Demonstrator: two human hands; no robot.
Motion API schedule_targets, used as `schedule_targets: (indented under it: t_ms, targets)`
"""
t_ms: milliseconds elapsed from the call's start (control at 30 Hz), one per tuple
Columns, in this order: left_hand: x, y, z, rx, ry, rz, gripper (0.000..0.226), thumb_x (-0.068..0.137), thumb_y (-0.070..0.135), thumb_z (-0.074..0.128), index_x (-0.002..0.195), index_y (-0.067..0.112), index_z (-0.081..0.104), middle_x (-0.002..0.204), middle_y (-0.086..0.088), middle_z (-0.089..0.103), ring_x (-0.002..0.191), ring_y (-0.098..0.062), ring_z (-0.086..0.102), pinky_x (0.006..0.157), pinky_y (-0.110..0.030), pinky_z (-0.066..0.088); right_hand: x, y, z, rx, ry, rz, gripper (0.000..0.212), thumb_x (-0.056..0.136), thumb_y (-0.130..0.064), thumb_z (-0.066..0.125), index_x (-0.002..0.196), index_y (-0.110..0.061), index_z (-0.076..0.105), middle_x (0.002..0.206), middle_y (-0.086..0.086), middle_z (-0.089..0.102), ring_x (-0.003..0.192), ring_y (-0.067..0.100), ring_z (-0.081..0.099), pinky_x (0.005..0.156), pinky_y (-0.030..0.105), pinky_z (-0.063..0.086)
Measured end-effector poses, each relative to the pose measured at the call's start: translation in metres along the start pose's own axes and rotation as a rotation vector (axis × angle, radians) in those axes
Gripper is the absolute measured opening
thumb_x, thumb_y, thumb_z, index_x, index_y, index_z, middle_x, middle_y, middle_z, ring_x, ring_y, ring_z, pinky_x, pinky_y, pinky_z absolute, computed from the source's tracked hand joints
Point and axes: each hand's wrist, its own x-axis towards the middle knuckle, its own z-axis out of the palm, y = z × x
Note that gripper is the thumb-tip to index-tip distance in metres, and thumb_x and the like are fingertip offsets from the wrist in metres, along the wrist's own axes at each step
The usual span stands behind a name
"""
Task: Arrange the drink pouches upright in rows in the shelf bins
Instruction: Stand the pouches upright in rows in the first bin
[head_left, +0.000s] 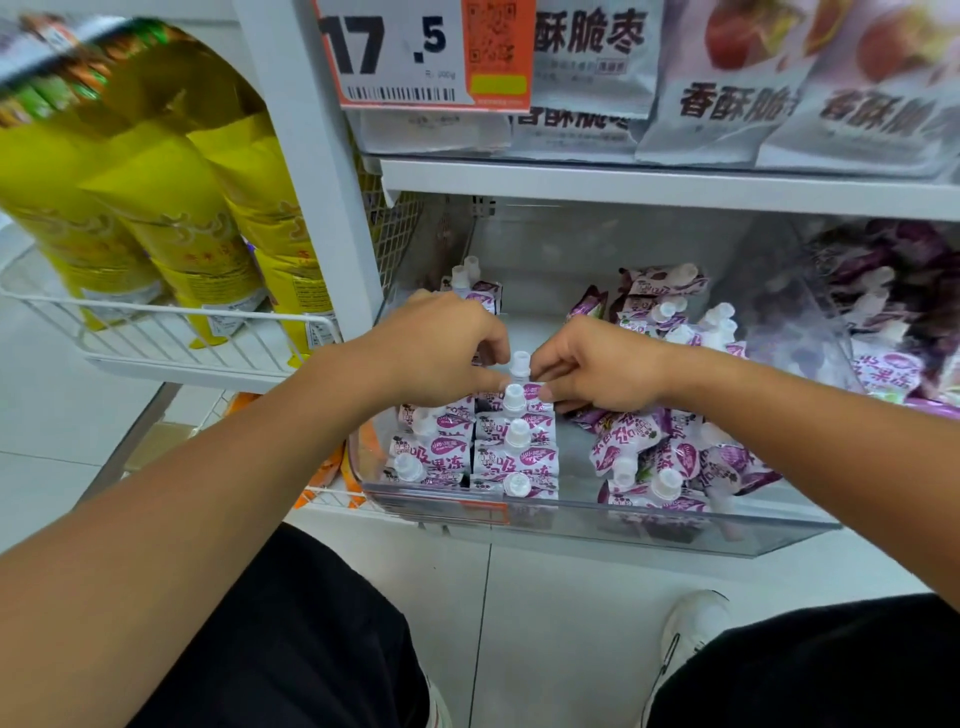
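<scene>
A clear plastic shelf bin (597, 525) holds purple-and-white drink pouches with white caps. Two short rows of upright pouches (514, 457) stand at its front left. Loose pouches (670, 457) lie jumbled on the right side, and a few more (475, 288) stand at the back left. My left hand (441, 348) and my right hand (597, 364) meet over the rear of the rows. Both pinch the top edges of one upright pouch (520, 364), whose white cap shows between my fingers.
A second bin (893, 332) of purple pouches sits to the right behind a clear divider. Above is a white shelf (649, 187) with pale snack bags and a price tag (415, 52). A wire basket (171, 338) of yellow bags hangs at left.
</scene>
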Motion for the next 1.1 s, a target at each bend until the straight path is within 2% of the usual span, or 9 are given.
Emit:
schedule_targets:
  t_ms: [100,233,400,567,700,833,933,1033,1100]
  targets:
    - [0.001,0.004,0.010,0.053,0.007,0.015,0.025,0.090,0.048,0.063,0.109,0.033,0.067,0.099,0.015,0.068,0.103,-0.013,0.055,0.093,-0.036,0.026,-0.010,-0.010,-0.011,0.224,-0.064,0.085,0.020,0.093,0.002,0.060,0.109,-0.008,0.067,0.095,0.008,0.073,0.077,0.012,0.070,0.076,0.026,0.059]
    - [0.003,0.005,0.012,0.048,-0.023,-0.006,0.013,0.095,0.036,0.059,0.099,0.029,0.069,0.082,0.011,0.066,0.095,-0.016,0.053,0.084,-0.035,0.020,0.001,-0.017,-0.057,-0.776,0.268,0.046,0.040,0.083,-0.003,0.065,0.118,-0.023,0.065,0.112,0.007,0.067,0.091,0.026,0.066,0.083,0.039,0.056]
    - [0.007,0.007,-0.001,-0.111,-0.139,-0.031,0.033,0.102,0.034,0.034,0.112,0.036,0.065,0.102,0.011,0.070,0.111,-0.016,0.055,0.106,-0.044,0.025,0.017,-0.013,-0.047,-1.161,0.121,0.057,0.030,0.083,0.005,0.055,0.104,-0.012,0.067,0.100,0.013,0.065,0.080,0.032,0.063,0.079,0.039,0.056]
    - [-0.003,0.015,0.007,-0.025,-0.092,0.018,0.058,0.080,0.083,0.033,0.100,0.037,0.063,0.083,0.012,0.067,0.095,-0.015,0.054,0.101,-0.043,0.023,0.023,-0.005,-0.059,-0.822,0.300,0.056,0.012,0.092,-0.015,0.062,0.103,-0.011,0.063,0.104,0.014,0.065,0.084,0.029,0.063,0.074,0.034,0.052]
    - [-0.011,0.009,0.012,-0.042,0.046,0.062,0.055,0.083,0.077,0.042,0.094,0.031,0.070,0.076,0.011,0.067,0.081,-0.010,0.059,0.090,-0.034,0.030,0.021,-0.012,-0.039,-0.580,0.230,-0.012,0.016,0.081,-0.023,0.076,0.077,-0.018,0.061,0.079,0.002,0.065,0.073,0.022,0.060,0.062,0.031,0.045]
    - [-0.013,0.007,0.008,-0.187,0.155,0.029,0.046,0.078,0.072,0.058,0.082,0.028,0.069,0.074,0.012,0.067,0.068,-0.002,0.059,0.066,-0.027,0.042,0.026,-0.011,-0.022,-0.543,0.120,0.005,0.019,0.077,-0.025,0.082,0.090,-0.013,0.073,0.084,0.002,0.073,0.080,0.023,0.065,0.072,0.035,0.052]
    - [-0.005,0.008,0.005,-0.259,0.274,0.013,0.044,0.081,0.062,0.065,0.100,0.023,0.064,0.093,0.006,0.066,0.083,-0.011,0.060,0.073,-0.035,0.051,0.025,-0.015,-0.027,-0.518,0.073,0.050,0.013,0.082,-0.028,0.078,0.085,-0.017,0.072,0.074,-0.002,0.069,0.070,0.019,0.061,0.062,0.031,0.046]
    - [0.013,0.014,0.001,-0.237,0.064,0.003,0.045,0.085,0.052,0.067,0.112,0.017,0.060,0.103,0.000,0.064,0.093,-0.019,0.060,0.081,-0.037,0.051,0.024,-0.019,-0.023,-0.445,0.064,0.081,0.022,0.089,-0.030,0.069,0.081,-0.009,0.069,0.069,0.003,0.061,0.064,0.019,0.051,0.060,0.030,0.038]
    - [0.024,0.018,0.001,-0.191,-0.052,-0.001,0.034,0.089,0.044,0.066,0.107,0.015,0.060,0.100,-0.003,0.064,0.091,-0.021,0.059,0.077,-0.036,0.049,0.018,-0.019,-0.025,-0.503,0.031,0.093,0.027,0.089,-0.035,0.069,0.099,-0.010,0.071,0.088,0.006,0.068,0.078,0.022,0.059,0.069,0.031,0.043]
